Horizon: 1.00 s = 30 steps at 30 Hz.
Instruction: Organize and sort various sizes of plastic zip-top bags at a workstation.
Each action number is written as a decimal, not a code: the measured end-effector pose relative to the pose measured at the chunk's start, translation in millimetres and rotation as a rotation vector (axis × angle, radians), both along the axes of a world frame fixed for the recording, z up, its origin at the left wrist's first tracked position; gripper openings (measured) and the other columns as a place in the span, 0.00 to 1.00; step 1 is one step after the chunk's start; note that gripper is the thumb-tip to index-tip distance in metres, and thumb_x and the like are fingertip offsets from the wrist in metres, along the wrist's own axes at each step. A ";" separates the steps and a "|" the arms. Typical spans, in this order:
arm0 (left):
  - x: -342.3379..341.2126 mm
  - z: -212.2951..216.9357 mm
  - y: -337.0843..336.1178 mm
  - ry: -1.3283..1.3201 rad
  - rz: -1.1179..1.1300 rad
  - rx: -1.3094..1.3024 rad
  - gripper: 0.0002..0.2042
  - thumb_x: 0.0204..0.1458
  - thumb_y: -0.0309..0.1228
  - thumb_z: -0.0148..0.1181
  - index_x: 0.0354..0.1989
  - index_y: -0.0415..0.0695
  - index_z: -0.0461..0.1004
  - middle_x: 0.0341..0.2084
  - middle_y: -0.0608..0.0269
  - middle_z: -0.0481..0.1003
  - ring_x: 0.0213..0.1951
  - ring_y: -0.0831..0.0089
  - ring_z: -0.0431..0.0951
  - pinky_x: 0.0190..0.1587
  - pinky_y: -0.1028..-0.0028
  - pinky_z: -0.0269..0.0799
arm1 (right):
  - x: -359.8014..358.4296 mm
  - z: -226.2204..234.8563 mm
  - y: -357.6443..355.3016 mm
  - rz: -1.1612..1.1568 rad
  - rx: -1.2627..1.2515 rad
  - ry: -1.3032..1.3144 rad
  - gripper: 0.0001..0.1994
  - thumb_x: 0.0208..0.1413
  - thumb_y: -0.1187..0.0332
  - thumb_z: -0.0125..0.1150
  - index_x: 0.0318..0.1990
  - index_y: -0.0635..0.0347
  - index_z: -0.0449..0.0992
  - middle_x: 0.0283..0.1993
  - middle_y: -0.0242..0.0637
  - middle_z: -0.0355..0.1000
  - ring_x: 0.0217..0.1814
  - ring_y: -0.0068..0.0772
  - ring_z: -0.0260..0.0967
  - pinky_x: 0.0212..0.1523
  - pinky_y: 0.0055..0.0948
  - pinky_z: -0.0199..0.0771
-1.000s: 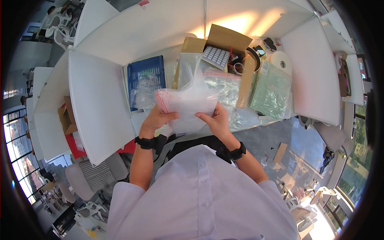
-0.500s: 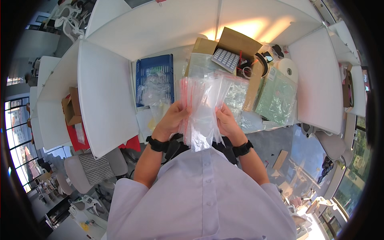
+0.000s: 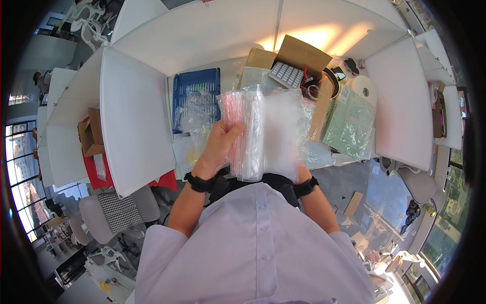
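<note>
A sheaf of clear zip-lock bags (image 3: 255,131) with red seal strips is spread out in front of me, above the table's front edge. My left hand (image 3: 225,139) is closed on its left side, the thumb lying on top beside the red strips. The right part of the sheaf looks milky and flat. Behind that part is my right hand (image 3: 303,174); little more than its wrist end shows, and its fingers are hidden by the plastic. Black bands circle both wrists.
Behind the bags stand a blue plastic basket (image 3: 181,96) with clear bags in it and an open cardboard box (image 3: 304,53) holding a white keypad-like block (image 3: 286,74). Right of these are a green plastic-wrapped pack (image 3: 349,126) and a white roll (image 3: 372,87). White partitions (image 3: 134,121) enclose the table.
The bags have gone from bunched between both hands to spread wide and flat. My right hand has slipped from their right edge to behind them. My left hand keeps its grip.
</note>
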State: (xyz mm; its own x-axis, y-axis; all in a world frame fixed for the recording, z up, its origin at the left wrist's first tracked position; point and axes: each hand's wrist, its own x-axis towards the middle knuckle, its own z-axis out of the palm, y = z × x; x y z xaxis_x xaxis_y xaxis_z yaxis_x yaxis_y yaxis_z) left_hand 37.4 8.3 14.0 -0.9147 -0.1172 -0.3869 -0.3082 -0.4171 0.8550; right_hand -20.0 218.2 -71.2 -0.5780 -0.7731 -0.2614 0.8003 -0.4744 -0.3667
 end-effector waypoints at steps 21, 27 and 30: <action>21.7 -35.2 -23.3 0.133 0.220 0.445 0.13 0.63 0.29 0.49 0.52 0.35 0.72 0.42 0.58 0.79 0.39 0.74 0.81 0.42 0.73 0.79 | -44.5 23.8 37.2 -0.017 0.583 0.247 0.12 0.58 0.72 0.60 0.48 0.63 0.73 0.39 0.29 0.76 0.35 0.17 0.72 0.35 0.21 0.72; 25.6 -43.4 -24.0 0.117 0.242 0.508 0.15 0.64 0.32 0.48 0.54 0.36 0.70 0.44 0.59 0.78 0.42 0.74 0.80 0.45 0.74 0.79 | -49.8 22.1 41.3 -0.089 0.546 0.325 0.11 0.59 0.73 0.60 0.48 0.65 0.73 0.38 0.30 0.76 0.38 0.19 0.73 0.39 0.22 0.73; 27.9 -42.1 -20.7 0.054 0.280 0.586 0.15 0.64 0.33 0.48 0.55 0.37 0.70 0.46 0.58 0.77 0.44 0.72 0.80 0.46 0.72 0.79 | -50.0 29.1 38.8 -0.082 0.509 0.307 0.11 0.61 0.74 0.59 0.49 0.63 0.72 0.41 0.30 0.75 0.38 0.17 0.72 0.41 0.20 0.73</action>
